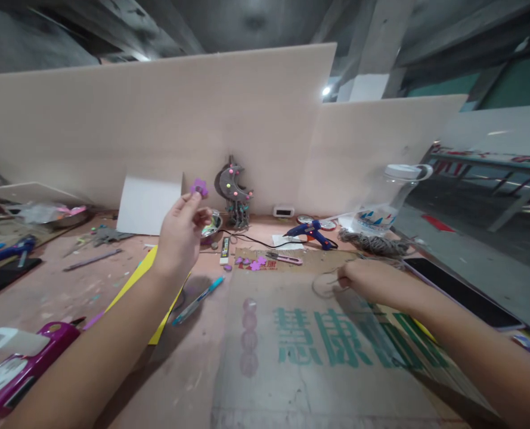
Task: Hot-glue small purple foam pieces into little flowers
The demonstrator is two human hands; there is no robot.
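1. The left hand (182, 232) pinches a purple flower (199, 187), raised left of the crescent ornament (232, 183).
2. The right hand (358, 280), fingers drawn together, seems to pinch a thin cord loop (315, 289); blur softens the fingertips.
3. Cardboard (304, 390) lies below it, purple cut-outs (256, 264) at its far left.

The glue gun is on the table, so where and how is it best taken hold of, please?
Probably by the handle, from the near right. The glue gun lies with its nozzle pointing left and its handle slanting right and nearer, so that approach should keep fingers off the nozzle. The right hand is closer, but pinches a cord.
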